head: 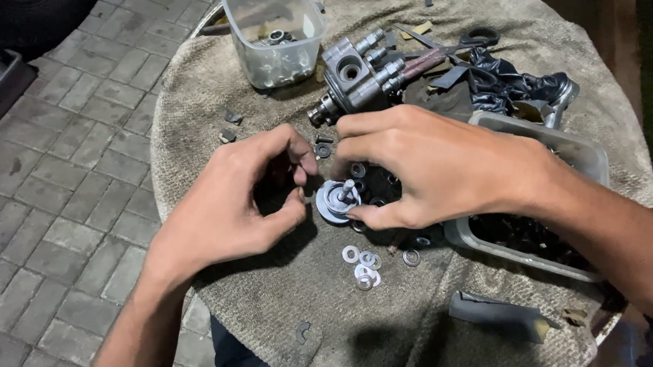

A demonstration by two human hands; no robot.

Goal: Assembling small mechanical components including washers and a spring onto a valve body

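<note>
R hand (430, 167) pinches a round metal disc w/ centre stem (340, 198) just above the cloth-covered table (210, 93). L hand (242, 199) curled shut beside it, poss. on a small part; can't tell. Risk: stem slips, scatters loose washers (364, 267) just below.

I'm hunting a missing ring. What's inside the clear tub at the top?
The clear tub holds a small metal ring part and some yellowish scraps near its bottom. The cloudy walls blur the rest, so anything lower down cannot be made out.
</note>
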